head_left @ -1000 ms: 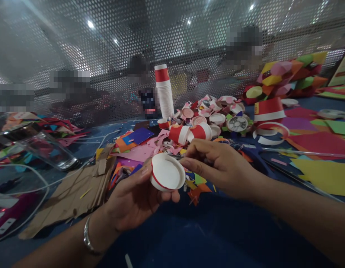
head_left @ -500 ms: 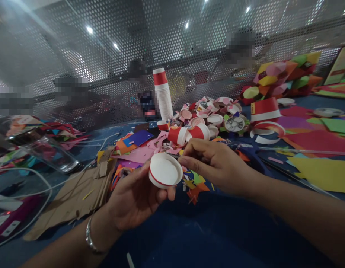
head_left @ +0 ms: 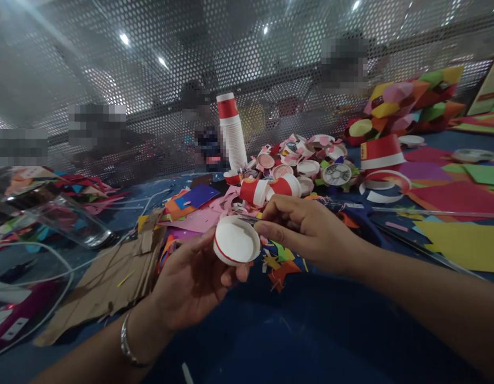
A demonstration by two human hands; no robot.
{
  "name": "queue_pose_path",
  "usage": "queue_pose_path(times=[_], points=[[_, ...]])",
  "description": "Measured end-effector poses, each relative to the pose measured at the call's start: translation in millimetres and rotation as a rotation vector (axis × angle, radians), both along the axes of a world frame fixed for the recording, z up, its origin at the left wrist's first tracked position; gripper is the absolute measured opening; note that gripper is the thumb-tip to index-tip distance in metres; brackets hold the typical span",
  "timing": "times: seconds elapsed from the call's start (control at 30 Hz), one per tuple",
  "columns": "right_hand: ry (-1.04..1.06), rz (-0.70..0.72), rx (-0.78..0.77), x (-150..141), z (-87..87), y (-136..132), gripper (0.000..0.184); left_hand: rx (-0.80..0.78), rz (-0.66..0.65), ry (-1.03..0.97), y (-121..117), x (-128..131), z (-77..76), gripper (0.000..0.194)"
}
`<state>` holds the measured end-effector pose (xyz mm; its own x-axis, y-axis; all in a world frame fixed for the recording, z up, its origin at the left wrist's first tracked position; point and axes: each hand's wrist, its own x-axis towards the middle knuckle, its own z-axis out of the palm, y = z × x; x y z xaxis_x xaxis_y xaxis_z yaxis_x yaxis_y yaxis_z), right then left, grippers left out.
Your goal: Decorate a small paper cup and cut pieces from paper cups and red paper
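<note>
My left hand [head_left: 191,282], with a silver bracelet on its wrist, is closed round a cut-off paper cup base [head_left: 236,240]. The base is a shallow white dish with a thin red band on its side, tilted so that its hollow faces me. My right hand [head_left: 302,229] is closed just right of the base. A thin dark metal blade [head_left: 249,218] sticks out of its fingers and lies along the base's far rim. The tool's handle is hidden in my fingers, so its kind does not show.
Behind the hands stand a tall stack of paper cups [head_left: 233,133] and a heap of decorated cup bases [head_left: 306,160]. Brown cardboard [head_left: 98,288] lies at left beside a glass bottle [head_left: 77,221]. Colored paper [head_left: 458,245] and a red cup [head_left: 382,153] are at right. People appear behind the mesh.
The cup base has turned a little in my left hand; the raised part of its edge at upper left no longer shows. The blade at the far rim shows more clearly. Both hands keep their hold.
</note>
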<state>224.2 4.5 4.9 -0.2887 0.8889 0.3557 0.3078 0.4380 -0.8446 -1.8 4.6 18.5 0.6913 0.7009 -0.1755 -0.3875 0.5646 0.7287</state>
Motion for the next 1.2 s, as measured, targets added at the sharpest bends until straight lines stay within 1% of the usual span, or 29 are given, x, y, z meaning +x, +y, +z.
queue_pose_path(times=[0.13, 0.23, 0.37, 0.43, 0.53, 0.6, 0.7, 0.8, 0.87, 0.97, 1.07, 1.13, 1.2], points=[[0.015, 0.024, -0.018, 0, -1.3, 1, 0.034, -0.011, 0.013, 0.015, 1, 0, -3.5, 0.028], [0.017, 0.043, -0.022, -1, -1.5, 0, 0.032, -0.022, 0.014, 0.026, 3, 0, -6.7, 0.032], [0.016, 0.029, -0.018, -1, -1.3, 1, 0.029, -0.017, 0.004, 0.047, 4, -1, -7.1, 0.034], [0.034, 0.023, -0.039, -1, -1.8, 2, 0.029, 0.028, 0.016, 0.048, 3, -2, -5.7, 0.034], [0.044, 0.005, -0.043, 0, -3.2, 3, 0.03, 0.178, 0.061, 0.051, 0, -2, -4.3, 0.031], [0.042, -0.004, -0.037, 0, -4.1, 4, 0.032, 0.247, 0.099, 0.082, -1, -2, -4.9, 0.026], [0.025, -0.007, -0.031, -1, -4.5, 3, 0.032, 0.263, 0.157, 0.106, 0, 1, -7.3, 0.023], [-0.008, -0.022, -0.018, -2, -3.7, 3, 0.03, 0.271, 0.231, 0.079, 1, 3, -7.8, 0.028], [-0.018, -0.031, -0.015, -3, -2.8, 2, 0.03, 0.285, 0.249, 0.068, 0, 4, -6.2, 0.031], [-0.027, -0.036, -0.013, -2, -1.4, 1, 0.032, 0.314, 0.266, 0.09, -3, 3, -3.7, 0.039], [-0.026, -0.039, -0.01, -2, -0.4, 1, 0.031, 0.338, 0.323, 0.131, -5, 3, -3.8, 0.045], [-0.025, -0.042, -0.001, -2, 0.1, 1, 0.031, 0.354, 0.346, 0.151, -6, 3, -4.6, 0.043], [-0.026, -0.045, 0.004, -3, 0.6, 2, 0.03, 0.372, 0.345, 0.16, -6, 4, -5.2, 0.037]])
